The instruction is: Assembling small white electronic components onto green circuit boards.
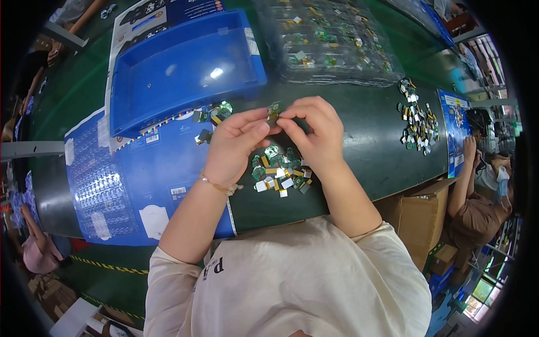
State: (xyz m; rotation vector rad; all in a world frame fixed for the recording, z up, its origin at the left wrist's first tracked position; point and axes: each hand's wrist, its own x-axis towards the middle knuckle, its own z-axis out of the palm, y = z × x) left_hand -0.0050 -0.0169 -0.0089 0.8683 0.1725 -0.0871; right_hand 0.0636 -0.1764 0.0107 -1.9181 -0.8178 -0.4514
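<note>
Green desk (pixel 359 168) mid-area: small green circuit board (pixel 273 112) pinched between fingertips of left hand (pixel 233 143) and right hand (pixel 317 132), both raised over loose board pile (pixel 279 171), wrists bent inward, blue tray (pixel 185 70) toward far-left edge.

The small circuit board (pixel 273 112) pinched between the left hand (pixel 236 143) and the right hand (pixel 315 132) is mostly covered by fingertips; its parts are too small to tell. The right hand overlaps the upper edge of the pile of small boards (pixel 279 171) on the tabletop (pixel 365 140). The clear trays (pixel 328 39) run out at the top edge, their contents blurred. A co-worker (pixel 477 196) at the right is cut by the dark rim.
</note>
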